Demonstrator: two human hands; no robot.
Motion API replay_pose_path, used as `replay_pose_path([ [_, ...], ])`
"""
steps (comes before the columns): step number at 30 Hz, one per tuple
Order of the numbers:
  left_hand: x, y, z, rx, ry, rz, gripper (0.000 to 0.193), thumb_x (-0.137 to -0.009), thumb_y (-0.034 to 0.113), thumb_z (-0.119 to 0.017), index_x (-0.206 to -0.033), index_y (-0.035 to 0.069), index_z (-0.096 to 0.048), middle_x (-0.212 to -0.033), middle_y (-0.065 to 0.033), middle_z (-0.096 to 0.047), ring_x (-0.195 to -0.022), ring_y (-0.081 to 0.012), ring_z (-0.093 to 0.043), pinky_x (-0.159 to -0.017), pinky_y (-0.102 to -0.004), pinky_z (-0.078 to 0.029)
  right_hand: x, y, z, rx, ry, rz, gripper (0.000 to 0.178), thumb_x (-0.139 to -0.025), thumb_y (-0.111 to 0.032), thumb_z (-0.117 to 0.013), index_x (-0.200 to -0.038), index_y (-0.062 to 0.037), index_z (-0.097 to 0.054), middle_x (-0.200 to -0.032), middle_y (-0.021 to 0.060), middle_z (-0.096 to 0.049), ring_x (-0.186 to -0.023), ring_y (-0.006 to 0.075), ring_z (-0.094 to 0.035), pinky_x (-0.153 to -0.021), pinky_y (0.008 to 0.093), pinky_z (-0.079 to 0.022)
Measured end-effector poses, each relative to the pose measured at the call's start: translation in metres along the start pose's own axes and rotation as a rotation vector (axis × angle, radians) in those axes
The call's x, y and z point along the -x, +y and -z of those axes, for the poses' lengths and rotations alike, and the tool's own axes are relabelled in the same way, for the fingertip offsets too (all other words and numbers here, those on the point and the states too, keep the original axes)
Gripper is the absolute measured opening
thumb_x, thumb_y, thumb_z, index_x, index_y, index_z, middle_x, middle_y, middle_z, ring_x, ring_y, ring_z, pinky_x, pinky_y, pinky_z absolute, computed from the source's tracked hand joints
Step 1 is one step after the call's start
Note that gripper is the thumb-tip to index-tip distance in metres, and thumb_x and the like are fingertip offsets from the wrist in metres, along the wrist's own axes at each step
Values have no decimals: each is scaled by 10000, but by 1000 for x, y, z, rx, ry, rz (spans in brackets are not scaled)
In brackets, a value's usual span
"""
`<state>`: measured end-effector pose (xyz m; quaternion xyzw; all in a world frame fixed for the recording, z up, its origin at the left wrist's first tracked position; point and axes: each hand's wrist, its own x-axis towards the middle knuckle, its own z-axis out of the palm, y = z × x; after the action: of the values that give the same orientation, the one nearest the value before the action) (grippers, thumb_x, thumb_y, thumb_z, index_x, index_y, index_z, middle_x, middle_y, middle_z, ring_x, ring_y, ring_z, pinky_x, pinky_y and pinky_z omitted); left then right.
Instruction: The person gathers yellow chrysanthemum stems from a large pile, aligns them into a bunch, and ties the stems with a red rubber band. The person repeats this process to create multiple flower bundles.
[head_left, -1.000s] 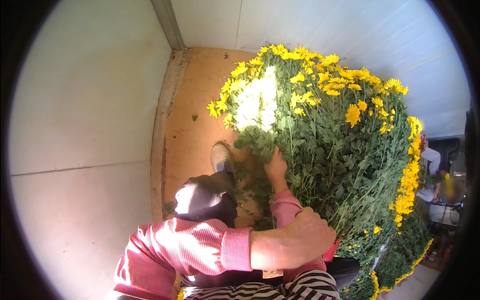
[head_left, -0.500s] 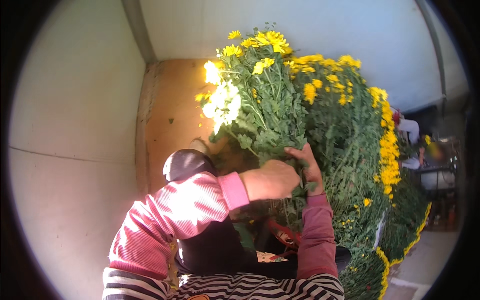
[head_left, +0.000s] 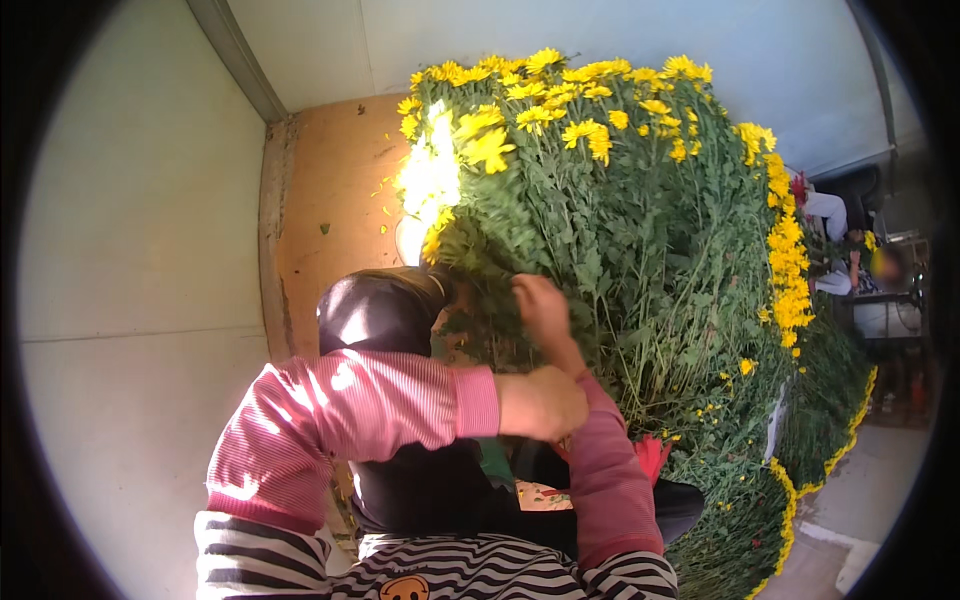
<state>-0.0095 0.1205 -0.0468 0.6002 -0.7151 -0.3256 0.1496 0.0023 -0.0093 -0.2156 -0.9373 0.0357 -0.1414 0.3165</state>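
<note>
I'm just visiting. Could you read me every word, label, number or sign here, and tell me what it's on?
No readable text in this picture.
Striped shirt: small dark marks sit above the smiley picture, too small to read.
Yellow flowers: no label that I can make out.
Pale wall: no lettering visible.
Far right, around the other person: too small and blurred to tell.
</note>
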Motion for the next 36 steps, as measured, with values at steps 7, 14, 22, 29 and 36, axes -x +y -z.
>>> replay_pose_path([
  [7, 25, -8, -2, 164, 294, -98, 33, -685, 89, -639, -671, 60, -647, -682, -55, -640, -630, -228, -618, -506, -400, -447, -36, -31, -100, 422, -368, -196, 663, -774, -131, -705, -1355, -99, -388, -1302, 128, -434, -1219, 331, -381, -952, 484, -359],
  [14, 39, -23, 37, 75, 377, 99, 218, -689, 84, -598, -881, -19, -579, -735, -148, -628, -693, -290, -649, -578, -379, -493, -33, 23, -127, 760, -429, -87, 693, -816, -123, -635, -1416, -115, -288, -1230, 89, -450, -1127, 292, -438, -900, 476, -396],
  [22, 47, -20, 42, -39, 334, 159, 240, -699, 131, -626, -898, 1, -589, -804, -117, -643, -774, -266, -657, -643, -369, -504, -62, 3, -119, 541, -216, 5, 810, -715, -107, -704, -1421, -138, -308, -1416, 118, -357, -1124, 333, -457, -943, 524, -352],
  [29, 47, 3, 57, 110, 427, 7, 148, -722, 140, -642, -838, 49, -655, -814, -92, -677, -787, -266, -670, -664, -372, -495, -30, 17, -151, 753, -294, -173, 698, -807, -72, -629, -1411, -191, -299, -1473, 142, -270, -1224, 376, -373, -1010, 577, -299],
  [36, 55, -28, 51, -15, 434, 171, 231, -732, 141, -614, -918, 18, -555, -751, -107, -632, -721, -261, -647, -623, -368, -477, -60, 41, -108, 512, -402, -67, 777, -711, -7, -629, -1396, -222, -332, -1367, 110, -438, -965, 357, -576, -787, 459, -487],
])
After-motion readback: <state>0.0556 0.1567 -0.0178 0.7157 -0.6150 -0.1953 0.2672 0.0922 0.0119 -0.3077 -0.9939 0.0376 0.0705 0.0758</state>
